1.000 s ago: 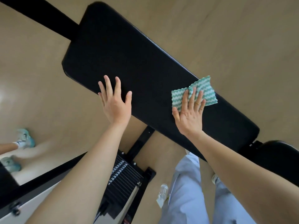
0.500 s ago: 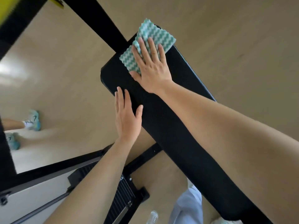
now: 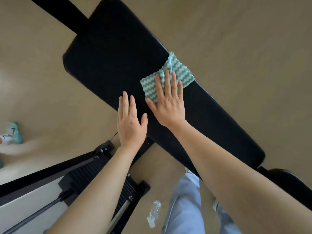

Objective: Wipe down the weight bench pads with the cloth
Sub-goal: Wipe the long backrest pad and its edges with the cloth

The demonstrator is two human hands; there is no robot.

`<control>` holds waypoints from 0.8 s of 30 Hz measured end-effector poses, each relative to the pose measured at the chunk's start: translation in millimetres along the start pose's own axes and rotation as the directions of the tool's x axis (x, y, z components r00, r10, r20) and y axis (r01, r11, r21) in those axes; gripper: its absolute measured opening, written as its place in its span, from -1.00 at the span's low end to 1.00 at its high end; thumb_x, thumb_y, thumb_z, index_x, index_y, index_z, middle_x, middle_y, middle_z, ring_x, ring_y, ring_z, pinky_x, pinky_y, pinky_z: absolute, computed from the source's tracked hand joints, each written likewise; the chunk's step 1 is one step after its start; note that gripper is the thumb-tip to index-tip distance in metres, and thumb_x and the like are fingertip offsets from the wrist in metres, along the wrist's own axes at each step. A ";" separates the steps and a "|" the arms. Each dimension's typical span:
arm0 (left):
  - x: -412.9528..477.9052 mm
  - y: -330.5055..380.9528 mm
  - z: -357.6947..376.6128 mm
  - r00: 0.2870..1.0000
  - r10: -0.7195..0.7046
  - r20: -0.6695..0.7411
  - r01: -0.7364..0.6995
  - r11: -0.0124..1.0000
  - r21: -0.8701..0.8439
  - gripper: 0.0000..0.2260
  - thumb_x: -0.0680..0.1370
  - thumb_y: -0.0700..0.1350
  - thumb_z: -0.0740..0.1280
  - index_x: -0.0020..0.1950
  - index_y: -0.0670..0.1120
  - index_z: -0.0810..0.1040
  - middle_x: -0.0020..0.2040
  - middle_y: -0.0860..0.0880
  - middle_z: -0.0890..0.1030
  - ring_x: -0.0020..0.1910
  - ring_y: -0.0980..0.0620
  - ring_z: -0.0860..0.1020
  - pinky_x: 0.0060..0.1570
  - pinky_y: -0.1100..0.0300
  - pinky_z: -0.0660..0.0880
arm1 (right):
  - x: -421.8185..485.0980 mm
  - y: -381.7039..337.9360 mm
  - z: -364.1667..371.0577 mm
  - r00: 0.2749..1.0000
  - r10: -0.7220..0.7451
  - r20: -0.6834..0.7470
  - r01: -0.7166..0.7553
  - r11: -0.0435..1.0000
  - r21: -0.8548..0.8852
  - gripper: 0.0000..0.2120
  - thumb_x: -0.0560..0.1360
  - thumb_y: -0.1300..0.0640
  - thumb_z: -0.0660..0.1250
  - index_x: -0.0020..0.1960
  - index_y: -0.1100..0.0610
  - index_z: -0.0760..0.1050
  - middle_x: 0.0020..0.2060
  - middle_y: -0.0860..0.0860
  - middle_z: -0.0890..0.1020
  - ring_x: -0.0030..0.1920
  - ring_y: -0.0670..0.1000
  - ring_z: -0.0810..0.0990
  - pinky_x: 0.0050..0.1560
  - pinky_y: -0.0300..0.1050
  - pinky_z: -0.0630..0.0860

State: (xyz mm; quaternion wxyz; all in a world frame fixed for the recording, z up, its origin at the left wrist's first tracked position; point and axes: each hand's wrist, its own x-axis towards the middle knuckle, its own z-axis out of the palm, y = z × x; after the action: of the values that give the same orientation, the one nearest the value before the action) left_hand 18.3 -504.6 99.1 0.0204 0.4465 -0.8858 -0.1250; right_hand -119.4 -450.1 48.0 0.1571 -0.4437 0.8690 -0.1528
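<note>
A long black bench pad [image 3: 109, 53] runs diagonally from upper left to lower right. On its middle lies a green-and-white zigzag cloth [image 3: 182, 71], reaching the pad's far edge. My right hand [image 3: 167, 102] presses flat on the cloth with fingers spread. My left hand [image 3: 130, 122] rests flat on the pad's near edge, just left of the right hand, holding nothing. A second black pad [image 3: 290, 181] begins at the lower right.
Black frame bars and a ribbed black footplate [image 3: 94, 174] stand below the pad at lower left. A clear plastic bottle [image 3: 154, 213] lies on the tan floor by my light-blue trousers [image 3: 184, 208]. Another person's teal shoe [image 3: 13, 132] is at the left edge.
My right hand has slid the cloth back from the pad's far upper end to its middle. The left hand has stayed on the near edge, now close beside the right.
</note>
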 end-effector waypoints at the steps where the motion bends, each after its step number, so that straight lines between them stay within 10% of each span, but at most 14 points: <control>1: -10.9 13.2 6.3 0.998 0.043 0.038 -0.045 0.998 0.040 -0.36 0.61 -0.02 0.36 0.61 -0.20 0.22 0.66 -0.16 0.08 0.64 -0.14 0.06 0.57 -0.08 0.21 | -14.6 19.9 1.7 0.998 0.066 0.008 -0.066 0.998 0.012 -0.22 0.67 -0.34 -0.07 0.68 0.10 -0.18 0.66 0.18 -0.15 0.65 0.20 -0.20 0.64 0.20 -0.15; 12: -100.5 110.5 85.6 0.888 0.172 0.426 -0.331 0.882 0.335 0.14 0.30 0.50 0.39 0.67 0.07 -0.10 0.67 -0.16 -0.18 0.59 -0.43 -0.13 0.47 -0.44 0.11 | -151.2 177.1 41.3 0.912 0.403 0.079 -0.409 0.906 0.105 -0.24 0.65 -0.35 -0.12 0.66 0.03 -0.27 0.66 0.13 -0.20 0.65 0.18 -0.26 0.63 0.20 -0.21; 24: -114.5 119.3 112.7 0.918 0.117 0.379 -0.302 0.827 0.475 0.34 0.15 0.49 0.51 0.66 0.05 -0.20 0.65 -0.23 -0.19 0.57 -0.49 -0.15 0.41 -0.54 0.09 | -266.1 268.5 73.5 0.714 0.662 0.227 -0.697 0.646 0.311 -0.23 0.59 -0.43 -0.02 0.65 -0.15 -0.23 0.64 0.10 -0.26 0.62 0.23 -0.33 0.60 0.23 -0.27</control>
State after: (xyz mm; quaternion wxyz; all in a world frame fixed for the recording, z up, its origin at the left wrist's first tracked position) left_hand -23.3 -322.6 27.3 -0.2385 0.3057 -0.9204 0.0506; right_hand -135.4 -91.2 -90.6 0.3244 -0.0532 0.9173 -0.2247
